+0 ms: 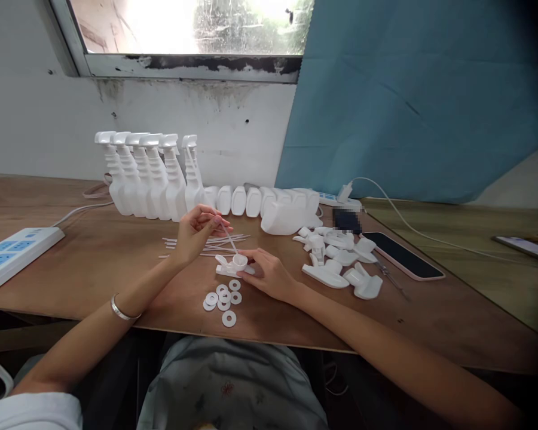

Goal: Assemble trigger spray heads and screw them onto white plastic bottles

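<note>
Between the fingertips of my left hand [201, 228] is a thin white dip tube [228, 236], slanting down to the right. Its lower end meets the round collar of a white trigger sprayer head [228, 266], which lies on the table with the collar facing up. My right hand [269, 273] grips that collar from the right side. Just in front of the sprayer head, several flat white washers [229, 319] lie loosely grouped. More thin tubes [173, 243] are strewn on the table behind and beneath my left hand.
Assembled spray bottles [155, 179] stand at the back left, beside bottles lying down [282, 217]. Loose sprayer heads [325, 275] are heaped on the right, near a metal tool [392, 276] and a phone [403, 255]. Power strips sit far left [20, 254] and back right [352, 203].
</note>
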Motion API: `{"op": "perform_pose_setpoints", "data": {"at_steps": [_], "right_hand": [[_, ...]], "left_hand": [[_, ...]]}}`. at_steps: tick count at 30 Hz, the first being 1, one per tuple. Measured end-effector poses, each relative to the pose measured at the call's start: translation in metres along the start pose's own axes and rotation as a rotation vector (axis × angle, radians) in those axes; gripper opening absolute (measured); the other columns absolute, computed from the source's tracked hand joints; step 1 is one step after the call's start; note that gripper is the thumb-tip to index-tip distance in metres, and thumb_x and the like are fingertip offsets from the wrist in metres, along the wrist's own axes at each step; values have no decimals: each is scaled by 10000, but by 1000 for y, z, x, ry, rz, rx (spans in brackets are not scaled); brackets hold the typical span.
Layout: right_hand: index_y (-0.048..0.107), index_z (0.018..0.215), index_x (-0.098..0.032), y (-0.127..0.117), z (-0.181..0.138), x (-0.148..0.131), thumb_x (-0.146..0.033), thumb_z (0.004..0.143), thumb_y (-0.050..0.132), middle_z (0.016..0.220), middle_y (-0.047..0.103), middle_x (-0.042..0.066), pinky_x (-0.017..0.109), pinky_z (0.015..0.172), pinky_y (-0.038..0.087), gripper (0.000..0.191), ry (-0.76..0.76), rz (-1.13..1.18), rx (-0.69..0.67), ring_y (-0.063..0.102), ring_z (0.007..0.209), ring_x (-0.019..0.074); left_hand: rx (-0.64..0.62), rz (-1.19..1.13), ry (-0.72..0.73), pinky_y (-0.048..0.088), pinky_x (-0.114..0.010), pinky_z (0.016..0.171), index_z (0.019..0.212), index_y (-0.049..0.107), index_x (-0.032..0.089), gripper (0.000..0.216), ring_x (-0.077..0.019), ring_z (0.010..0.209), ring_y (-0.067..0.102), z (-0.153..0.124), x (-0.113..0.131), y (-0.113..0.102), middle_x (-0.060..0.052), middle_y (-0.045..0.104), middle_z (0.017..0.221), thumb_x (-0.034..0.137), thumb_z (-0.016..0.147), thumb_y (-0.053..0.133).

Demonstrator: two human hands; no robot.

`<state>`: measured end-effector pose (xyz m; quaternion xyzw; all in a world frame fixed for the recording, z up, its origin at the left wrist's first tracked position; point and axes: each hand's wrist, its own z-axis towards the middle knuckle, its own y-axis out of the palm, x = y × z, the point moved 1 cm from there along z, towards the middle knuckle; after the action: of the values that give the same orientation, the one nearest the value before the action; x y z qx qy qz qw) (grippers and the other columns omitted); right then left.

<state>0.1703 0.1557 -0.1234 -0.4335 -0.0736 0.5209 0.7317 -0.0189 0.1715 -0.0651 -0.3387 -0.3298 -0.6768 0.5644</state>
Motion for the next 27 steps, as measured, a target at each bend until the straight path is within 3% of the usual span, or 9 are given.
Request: {"op": "perform_pose_setpoints", "data": {"at_steps": [7,23,27], "right_hand": [[483,1106,-158,1,-1,0,-326,791,548,907,607,73,321,720,485,363,2,-3,4,562,780,167],[484,1112,-178,0,1,-2,-335,796,535,907,606,70,332,726,483,356,23,6,-4,570,787,174],[493,1089,-169,0,0,-1,-343,794,538,911,609,73,329,739,480,346,28,8,-1,576,816,180]], "left_hand": [[-27,13,26,560,-312,610,827,499,139,200,-191,686,659,-3,0,5,-42,658,729,298,760,599],[-79,78,13,539,-300,637,853,496,144,246,-171,685,644,-4,5,7,-41,641,728,348,755,592],[-179,120,-19,531,-292,664,898,493,151,264,-155,695,629,-7,0,14,-33,631,739,311,731,620]]}}
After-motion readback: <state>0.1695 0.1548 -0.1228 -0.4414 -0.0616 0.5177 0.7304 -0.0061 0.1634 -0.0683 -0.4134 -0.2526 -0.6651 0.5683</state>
